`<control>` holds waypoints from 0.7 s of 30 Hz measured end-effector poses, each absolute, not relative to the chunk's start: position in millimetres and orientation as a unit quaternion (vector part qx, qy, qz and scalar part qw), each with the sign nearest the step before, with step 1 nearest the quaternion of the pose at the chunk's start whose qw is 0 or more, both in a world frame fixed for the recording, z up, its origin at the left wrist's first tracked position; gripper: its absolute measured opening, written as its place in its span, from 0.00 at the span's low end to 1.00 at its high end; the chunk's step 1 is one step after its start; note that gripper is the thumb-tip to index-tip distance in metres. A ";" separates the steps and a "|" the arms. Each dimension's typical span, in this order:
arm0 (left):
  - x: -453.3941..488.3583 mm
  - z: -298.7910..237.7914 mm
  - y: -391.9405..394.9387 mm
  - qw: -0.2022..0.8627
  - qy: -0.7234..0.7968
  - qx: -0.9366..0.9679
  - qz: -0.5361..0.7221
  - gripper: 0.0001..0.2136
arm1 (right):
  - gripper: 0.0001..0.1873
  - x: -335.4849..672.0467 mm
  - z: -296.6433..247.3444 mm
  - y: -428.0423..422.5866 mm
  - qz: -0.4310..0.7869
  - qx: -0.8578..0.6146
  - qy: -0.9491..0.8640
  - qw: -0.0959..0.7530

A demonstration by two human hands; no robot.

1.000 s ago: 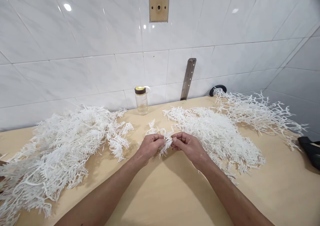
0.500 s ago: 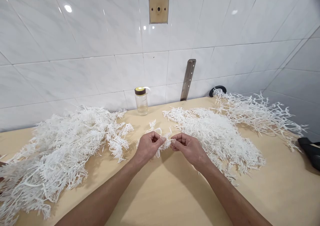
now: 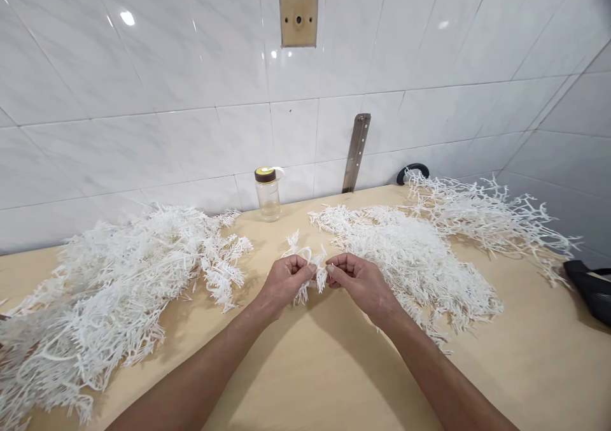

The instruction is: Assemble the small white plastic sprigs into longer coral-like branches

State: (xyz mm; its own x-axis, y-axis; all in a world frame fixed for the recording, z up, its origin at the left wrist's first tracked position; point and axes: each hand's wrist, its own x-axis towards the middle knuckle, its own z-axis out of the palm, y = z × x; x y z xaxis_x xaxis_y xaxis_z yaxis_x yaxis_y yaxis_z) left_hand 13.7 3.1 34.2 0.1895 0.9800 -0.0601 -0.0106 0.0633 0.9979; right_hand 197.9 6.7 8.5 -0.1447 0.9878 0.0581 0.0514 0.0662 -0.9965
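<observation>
- White glossy tiles cover the wall (image 3: pixel 167 68) ahead of us, and a pale wooden table (image 3: pixel 334 367) runs along its foot.
- Our left hand (image 3: pixel 285 279) is curled, with thumb and fingertips pinching a white plastic sprig (image 3: pixel 300 251) from its left side.
- Our right hand (image 3: pixel 359 279) is curled the same way and pinches the sprig from the right. The two sets of fingertips nearly meet, with a small tuft showing between them.
- We hold the sprig just above the table, near its middle, in the gap between two big heaps. Its feathery tips stick up behind our left knuckles and hang below them.
- On our left lies the left heap (image 3: pixel 109 291) of similar white sprigs, reaching to the table's left edge.
- On our right, the right heap (image 3: pixel 410 259) lies just beside our right hand and wrist.
- Farther right, toward the corner, looser white branches (image 3: pixel 487 214) are spread out.
- Beyond our hands, a clear jar (image 3: pixel 268 197) with a brown lid stands upright by the wall.
- To the jar's right, a metal strip (image 3: pixel 357 154) leans on the tiles, and a black curved piece (image 3: pixel 413 170) shows behind the branches.
- High on the wall is a beige plate (image 3: pixel 298 17), and a dark object (image 3: pixel 589 288) lies at the table's right edge.
</observation>
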 end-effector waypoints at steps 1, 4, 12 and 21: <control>14.0 32.1 3.5 0.551 0.467 0.532 0.442 0.17 | 0.18 197.9 8.9 6.6 0.507 -0.461 -0.562 0.462; 14.4 25.1 4.6 0.489 0.491 0.569 0.442 0.17 | 0.18 198.3 11.5 5.6 0.509 -0.468 -0.565 0.450; 18.9 26.5 0.1 0.509 0.501 0.555 0.427 0.17 | 0.18 197.9 16.3 4.0 0.504 -0.460 -0.571 0.457; 19.2 28.7 -1.4 0.535 0.495 0.494 0.474 0.19 | 0.19 199.5 14.2 3.7 0.535 -0.461 -0.565 0.427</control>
State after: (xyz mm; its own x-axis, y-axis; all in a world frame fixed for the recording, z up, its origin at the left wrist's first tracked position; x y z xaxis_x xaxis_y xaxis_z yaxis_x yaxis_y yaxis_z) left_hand 19.2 -1.4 28.7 0.0599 0.9963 -0.0618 -0.0176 0.0630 0.9979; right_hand 199.5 3.7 14.2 -0.2101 0.9776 -0.0118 0.0643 0.0018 -0.9979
